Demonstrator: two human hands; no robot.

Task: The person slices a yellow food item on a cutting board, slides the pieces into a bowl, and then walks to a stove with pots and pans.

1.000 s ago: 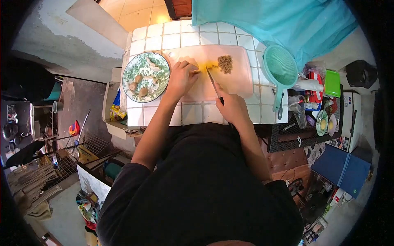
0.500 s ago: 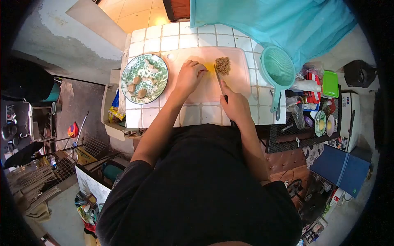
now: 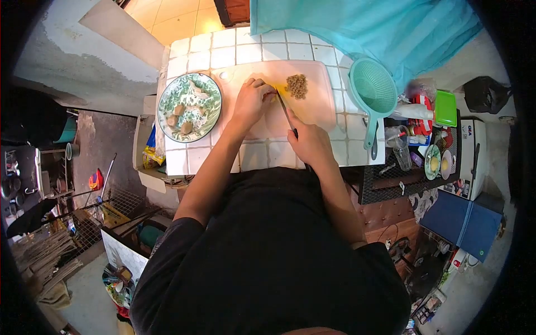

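On the pink cutting board (image 3: pixel 318 114), my left hand (image 3: pixel 249 105) has its fingers curled and pressed together at the tips. A small piece seems to be under them, mostly hidden. My right hand (image 3: pixel 312 144) grips a knife (image 3: pixel 285 106) by its dark handle, and the blade points away from me, its tip close beside my left fingertips. Just right of the blade lies a small heap of diced brown pieces (image 3: pixel 296 86). A green-and-white patterned plate (image 3: pixel 161 118) at the left carries several round brown chunks (image 3: pixel 186 128) and paler pieces.
A turquoise strainer (image 3: pixel 373 84) with a handle rests at the tiled table's (image 3: pixel 245 53) right side. Beyond the far right edge hangs a turquoise cloth (image 3: pixel 363 28). A black mesh rack (image 3: pixel 385 190) with cups and small plates stands to the right, a cardboard box (image 3: pixel 146 106) to the left.
My right hand and the knife have shifted left, bringing the blade closer to my left fingertips. The whole view has moved slightly; the brown heap lies as before.
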